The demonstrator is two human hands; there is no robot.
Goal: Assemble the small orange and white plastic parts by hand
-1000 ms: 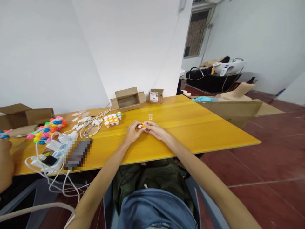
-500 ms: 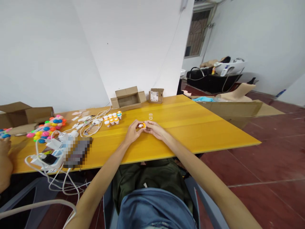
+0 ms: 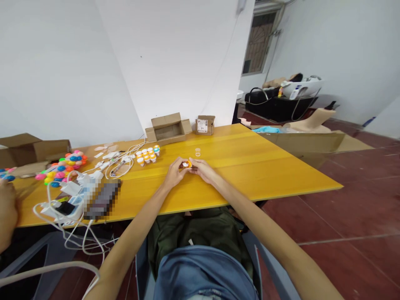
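Note:
Between my hands, over the yellow table, is a small orange and white object. My left hand grips it from the left with thumb and fingers. On its other side my right hand closes its fingers around it. A small clear round cap or cup lies on the table just beyond my hands. Left of it, several small containers with white tops and orange bodies stand close together; one of them is teal.
Open cardboard box and small labelled box stand against the wall. Cables, a power strip, a pixelated dark object and colourful beads lie left. Another person's hand is at the far left.
The orange and white object has turned slightly between my fingers, while my hands stay in almost the same place. The other person's hand at the far left has shifted a little.

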